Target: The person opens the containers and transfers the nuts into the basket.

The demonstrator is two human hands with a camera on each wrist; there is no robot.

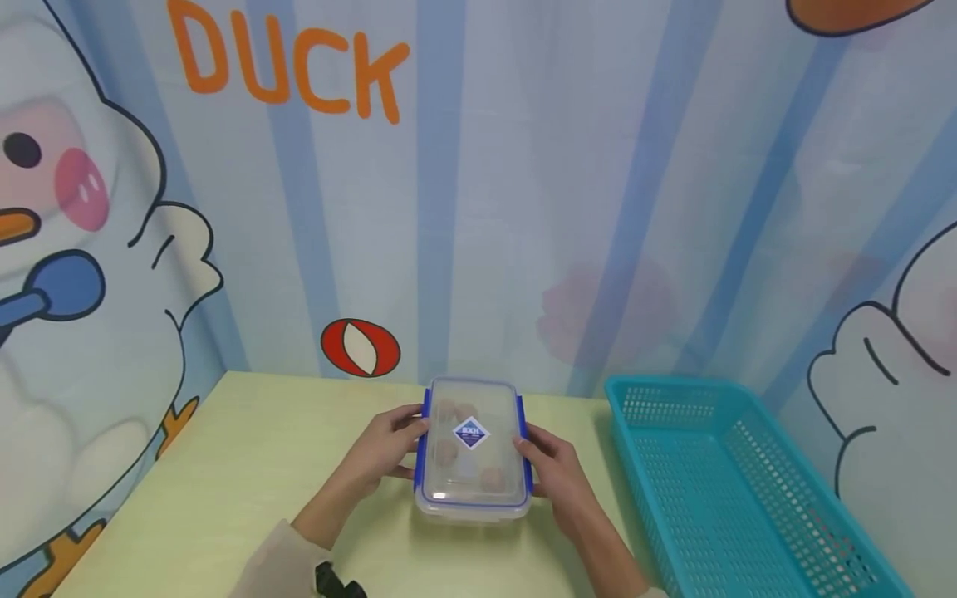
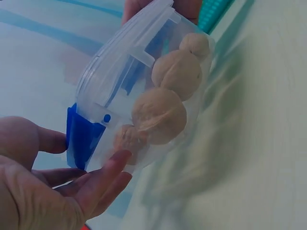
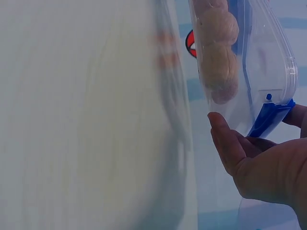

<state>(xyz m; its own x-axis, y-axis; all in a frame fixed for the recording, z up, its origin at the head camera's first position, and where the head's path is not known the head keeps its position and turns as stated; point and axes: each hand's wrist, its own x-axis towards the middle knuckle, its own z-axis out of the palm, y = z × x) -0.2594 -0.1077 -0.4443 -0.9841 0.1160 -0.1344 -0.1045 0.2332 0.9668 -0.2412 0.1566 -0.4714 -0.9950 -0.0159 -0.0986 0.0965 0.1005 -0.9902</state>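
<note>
A clear plastic food container with a lid edged in blue is held between both hands, raised a little over the table. Several walnuts lie inside, seen through its wall. My left hand grips the left long side, thumb by the blue clip and fingers under the wall. On the opposite side, my right hand holds it the same way, with its thumb on the lid edge and fingers below. A blue and white diamond label marks the lid, which sits on the container.
A turquoise plastic basket with perforated walls stands on the right of the pale yellow table. Behind the table's back edge hangs a striped blue curtain with duck drawings.
</note>
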